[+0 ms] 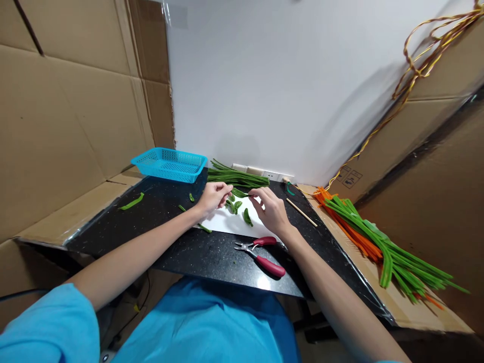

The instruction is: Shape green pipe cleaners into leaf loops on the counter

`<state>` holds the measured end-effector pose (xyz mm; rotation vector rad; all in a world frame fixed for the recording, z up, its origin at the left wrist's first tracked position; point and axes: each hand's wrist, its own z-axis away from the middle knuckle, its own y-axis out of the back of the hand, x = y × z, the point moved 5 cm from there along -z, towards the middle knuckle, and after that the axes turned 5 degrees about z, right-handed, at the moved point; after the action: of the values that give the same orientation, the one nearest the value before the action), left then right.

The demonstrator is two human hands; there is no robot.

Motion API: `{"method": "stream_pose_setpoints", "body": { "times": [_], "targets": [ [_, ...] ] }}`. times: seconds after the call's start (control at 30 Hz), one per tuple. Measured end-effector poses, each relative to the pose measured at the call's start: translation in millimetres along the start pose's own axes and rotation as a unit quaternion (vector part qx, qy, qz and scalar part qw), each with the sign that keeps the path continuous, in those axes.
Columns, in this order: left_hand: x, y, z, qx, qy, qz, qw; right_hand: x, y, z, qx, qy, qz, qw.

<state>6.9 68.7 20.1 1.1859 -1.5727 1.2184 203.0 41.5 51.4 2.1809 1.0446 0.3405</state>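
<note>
Here, the fingers of your left hand [214,197] and right hand [271,207] pinch both ends of a green strip [240,193], apparently to steady it over white paper [223,222]. Curled green pieces [247,217] lie there; pliers [270,266] sit nearer you on the table [181,252], within easy reach.

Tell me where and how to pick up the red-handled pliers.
Best gripped around both red handles, probably with the right hand, coming from the right and the near edge of the table. The pliers lie with their metal jaws pointing left, away from that side, and the handles spread apart toward the right, so a palm could likely wrap both.
</note>
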Motion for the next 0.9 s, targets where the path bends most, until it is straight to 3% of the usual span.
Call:
{"method": "stream_pose_setpoints", "body": {
  "times": [0.23,0.43,0.63,0.77,0.9],
  "targets": [
    [-2.6,-1.5,0.3,0.004,0.006,-0.012,1.000,1.0,-0.2,0.8,0.013,-0.006,-0.003,1.000],
    [-11.7,-8.4,2.3,-0.072,0.026,-0.053,0.996,4.9,2.9,1.1,0.041,-0.022,-0.040,0.998],
    [-10.1,-17.8,5.9,-0.158,0.012,-0.017,0.987,7.2,0.5,2.5,0.046,-0.036,-0.048,0.997],
    [-9.8,-22.9,9.4,-0.198,0.056,0.028,0.978,10.0,-1.4,3.4,0.041,-0.051,-0.054,0.996],
    [-11.0,-25.3,9.7,-0.208,0.053,0.015,0.977,9.8,-1.8,3.7,0.037,-0.048,-0.065,0.996]
  ]
}}
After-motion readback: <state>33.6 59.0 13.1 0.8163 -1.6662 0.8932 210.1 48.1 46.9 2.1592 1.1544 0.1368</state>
